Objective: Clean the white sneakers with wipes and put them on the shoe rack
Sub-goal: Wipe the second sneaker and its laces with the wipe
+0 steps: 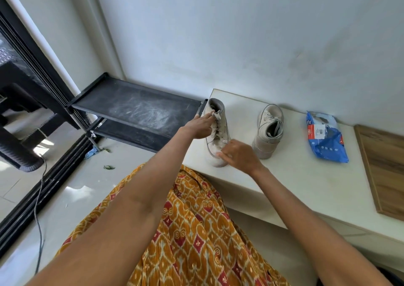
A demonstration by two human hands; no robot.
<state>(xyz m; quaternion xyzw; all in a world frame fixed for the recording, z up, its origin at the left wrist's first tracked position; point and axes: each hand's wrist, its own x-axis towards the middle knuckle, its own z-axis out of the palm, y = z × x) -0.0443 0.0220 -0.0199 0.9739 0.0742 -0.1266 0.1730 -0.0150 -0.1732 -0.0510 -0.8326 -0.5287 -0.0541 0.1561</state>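
Observation:
Two white high-top sneakers stand on a cream ledge [295, 185]. The left sneaker [219, 132] has its toe towards me; my left hand [197, 126] grips its upper by the tongue and laces. My right hand [239, 155] is at its toe, fingers curled on a small white wipe [219, 154] pressed against the shoe. The second sneaker [269, 130] stands alone to the right, heel towards me. A blue pack of wipes [325, 140] lies further right, opened at the top. The black shoe rack [135, 108] stands left of the ledge.
The rack's top shelf is dusty and holds nothing. A wooden board [384, 165] lies at the ledge's right end. A glass sliding door with a black frame [32, 51] lies to the left, and a cable [38, 209] runs over the floor. My orange patterned garment [185, 231] fills the foreground.

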